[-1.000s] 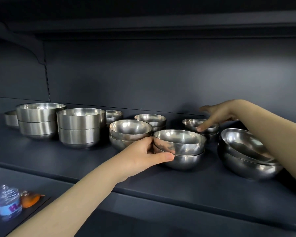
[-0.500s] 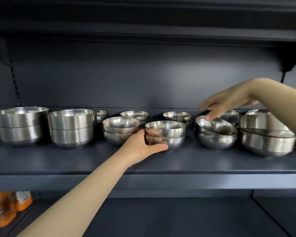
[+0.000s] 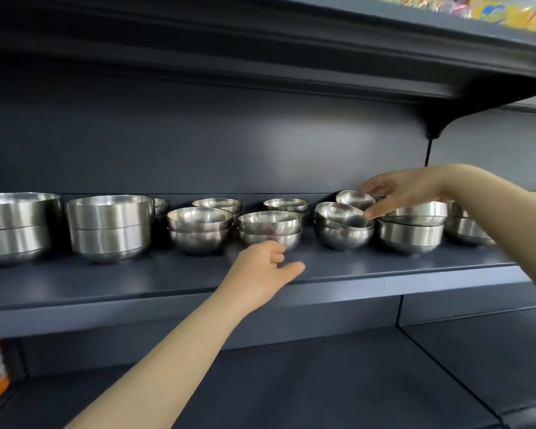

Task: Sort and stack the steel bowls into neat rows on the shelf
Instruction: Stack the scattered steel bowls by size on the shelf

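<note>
Head view | shelf [image 3: 384, 267] carries steel bowls, large stacks [image 3: 109, 224] at left | left hand [image 3: 266, 267] loosely curled, holding nothing, just near of centre stack [image 3: 270, 227] | right hand [image 3: 403, 193] pinches tilted small bowl [image 3: 351, 199] right of centre | judged light, rigid, slippery: grip the rim.

L arm stretched fwd + up, L hand [image 3: 262, 270] loosely curled, thumb out to right, holding nothing. R arm in from right, R hand [image 3: 399, 193] palm down, index stretched down-left; grip unclear.
</note>
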